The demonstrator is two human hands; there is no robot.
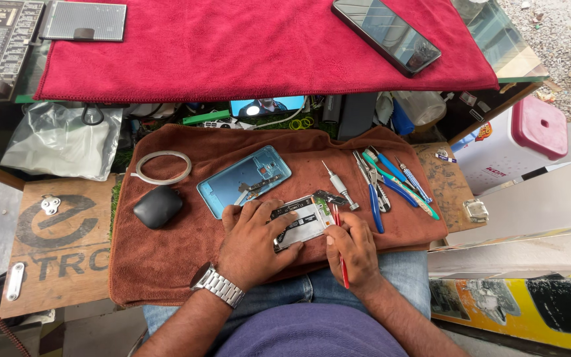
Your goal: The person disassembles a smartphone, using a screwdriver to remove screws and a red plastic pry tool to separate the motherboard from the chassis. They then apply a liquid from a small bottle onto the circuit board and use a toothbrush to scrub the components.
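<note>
Left hand (254,243) lies flat, fingers (279,215) spread and pressing an opened phone body (302,221) onto the brown towel (166,258). Right hand (355,251) fingers (336,239) pinch a thin red tool (342,268). Metal pliers (373,192) lie just right.

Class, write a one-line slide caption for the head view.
Left hand steadies an opened phone on a brown towel while the right hand holds a red tool.

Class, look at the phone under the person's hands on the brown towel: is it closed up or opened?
Opened. The phone shows bare internal parts, and its blue frame lies apart on the brown towel.
</note>
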